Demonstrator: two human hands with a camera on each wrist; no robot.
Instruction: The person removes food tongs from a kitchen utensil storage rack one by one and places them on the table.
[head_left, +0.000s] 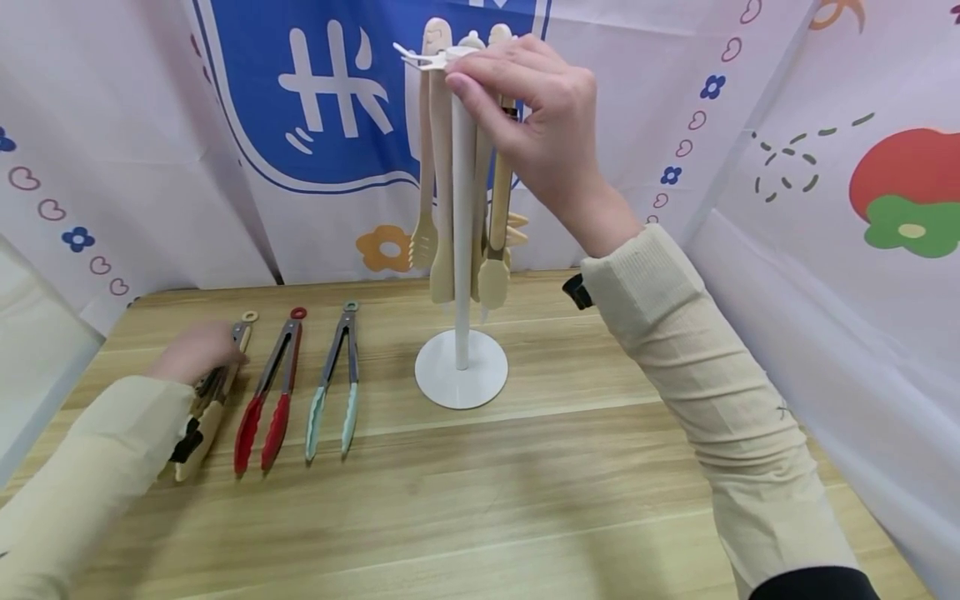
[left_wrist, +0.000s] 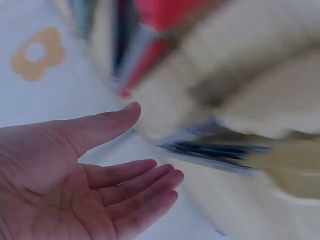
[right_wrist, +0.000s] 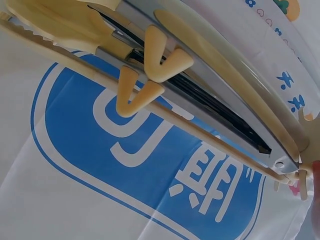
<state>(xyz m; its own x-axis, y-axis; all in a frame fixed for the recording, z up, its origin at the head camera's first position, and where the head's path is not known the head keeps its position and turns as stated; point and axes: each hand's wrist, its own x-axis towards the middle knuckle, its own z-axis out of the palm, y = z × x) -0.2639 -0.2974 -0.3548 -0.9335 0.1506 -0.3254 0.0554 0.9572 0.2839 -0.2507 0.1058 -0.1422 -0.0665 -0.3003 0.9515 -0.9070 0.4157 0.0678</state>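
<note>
My right hand (head_left: 536, 100) pinches the top hooks of a white utensil stand (head_left: 462, 250). Cream utensils hang there, among them tongs (head_left: 500, 200), a toothed one (head_left: 423, 242) and a flat-ended one (head_left: 442, 275). In the right wrist view the hanging tongs (right_wrist: 215, 107) have V-shaped cream prongs, and a sliver of my fingers (right_wrist: 316, 195) shows at the edge. At the table's left, my left hand (head_left: 197, 354) is over cream-tipped tongs (head_left: 201, 446). The left wrist view shows that hand (left_wrist: 85, 190) with fingers extended and apart from the tongs (left_wrist: 210, 150); the background is blurred.
Red-tipped tongs (head_left: 276, 421) and mint-tipped tongs (head_left: 351, 408) lie on the wooden table (head_left: 450, 508) between my left hand and the stand's round base (head_left: 438, 379). A printed white cloth (head_left: 187, 192) hangs behind the table, and another white cloth (head_left: 810, 275) hangs on the right.
</note>
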